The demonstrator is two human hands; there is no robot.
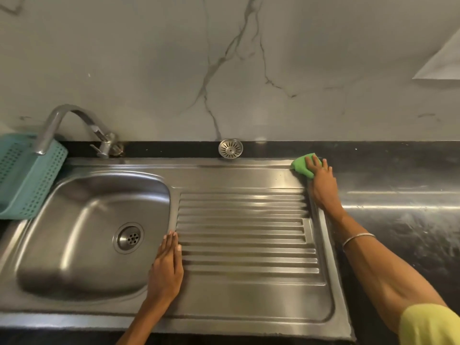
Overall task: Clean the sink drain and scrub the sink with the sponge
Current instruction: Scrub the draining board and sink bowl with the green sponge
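A green rectangular sponge [302, 166] is pressed under the flat fingers of the right hand [321, 180] at the far right corner of the stainless steel sink [224, 302]. The left hand [167, 267] is laid flat and holds nothing beside the basin. No writing can be read.

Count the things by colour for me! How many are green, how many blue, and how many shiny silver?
Green: 1, the sponge.
Blue: 1, the basket.
Shiny silver: 3, the sink, the tap, the strainer.
Total: 5.
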